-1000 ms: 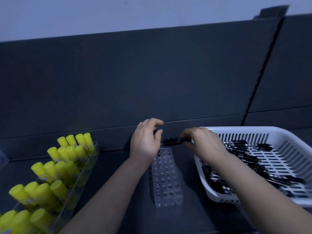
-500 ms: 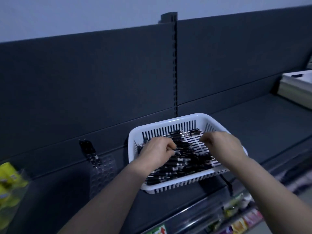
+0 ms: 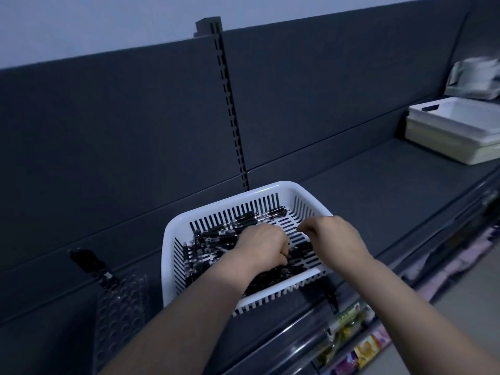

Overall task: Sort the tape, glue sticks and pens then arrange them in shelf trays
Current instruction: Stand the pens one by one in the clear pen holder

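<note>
A white slotted basket (image 3: 173, 234) stands on the dark shelf, holding several black pens (image 3: 216, 236). My left hand (image 3: 261, 246) is down inside the basket with its fingers curled into the pile of pens. My right hand (image 3: 332, 236) hovers over the basket's right side, fingers loosely bent; nothing shows in it. To the left lies a clear pen tray with rows of holes (image 3: 121, 307), and a few black pens (image 3: 89, 262) stand at its far end.
White and cream trays (image 3: 454, 133) are stacked on the shelf at the far right. A slotted upright (image 3: 232, 109) divides the dark back panel. Below the shelf edge, colourful packets (image 3: 351, 336) hang on a lower level.
The view has swung right from the glue sticks and clear tray to the basket. Both hands have left the clear tray; my left hand now digs into the pens.
</note>
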Demonstrator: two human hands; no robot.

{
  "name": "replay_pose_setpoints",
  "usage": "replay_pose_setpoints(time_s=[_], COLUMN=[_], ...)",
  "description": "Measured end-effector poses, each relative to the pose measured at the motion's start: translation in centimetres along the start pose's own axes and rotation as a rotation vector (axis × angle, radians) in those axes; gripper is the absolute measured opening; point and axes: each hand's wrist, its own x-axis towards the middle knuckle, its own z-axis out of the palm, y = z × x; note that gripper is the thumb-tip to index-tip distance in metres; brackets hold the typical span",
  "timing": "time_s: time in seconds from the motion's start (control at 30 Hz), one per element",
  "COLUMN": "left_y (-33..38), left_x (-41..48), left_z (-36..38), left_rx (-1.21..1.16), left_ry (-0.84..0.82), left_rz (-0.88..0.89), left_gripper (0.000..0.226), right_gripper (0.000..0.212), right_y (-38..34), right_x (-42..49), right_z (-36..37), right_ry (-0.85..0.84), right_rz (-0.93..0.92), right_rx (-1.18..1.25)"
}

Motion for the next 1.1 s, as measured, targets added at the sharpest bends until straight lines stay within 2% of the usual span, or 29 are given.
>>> replay_pose_setpoints(time_s=[0.1, 0.23, 0.4, 0.7, 0.9, 1.0, 1.1], left_y=[-1.6, -4.1, -5.2, -6.2, -7.7, -8.7, -10.5], left_x=[-1.1, -2.1, -3.0, -4.5, -6.0, -7.9, -10.5], left_z=[-1.1, -2.2, -2.2, -2.6, -4.2, -4.7, -5.3], left_rx=[-0.208, -0.538, -0.763, -0.827, -0.871, -0.823, -0.782], left_ry=[0.201, 0.511, 0.589, 0.674, 0.879, 0.958, 1.041], left_rz=[-0.106, -0.288, -0.356, -0.386, -0.402, -0.401, -0.463], left_gripper=[0.011, 0.011, 0.009, 0.013, 0.013, 0.014, 0.011], right_gripper=[0.033, 0.026, 0.020, 0.017, 0.016, 0.012, 0.009], right_y=[-0.1, -1.2, -2.3, -2.0, -5.3, -9.0, -12.8], right_x=[0.6, 1.7, 2.7, 2.6, 2.2, 2.2, 2.2], right_z=[-0.1, 0.1, 0.8, 0.9, -3.9, -5.4, -5.8], right_ry=[-0.056, -0.276, -0.379, -0.339, -0.166, -0.043, 0.012], right_rz=[-0.024, -0.040, -0.059, -0.111, -0.230, -0.361, -0.441], right_rx=[-0.040, -0.212, -0.349, -0.294, 0.112, 0.202, 0.251])
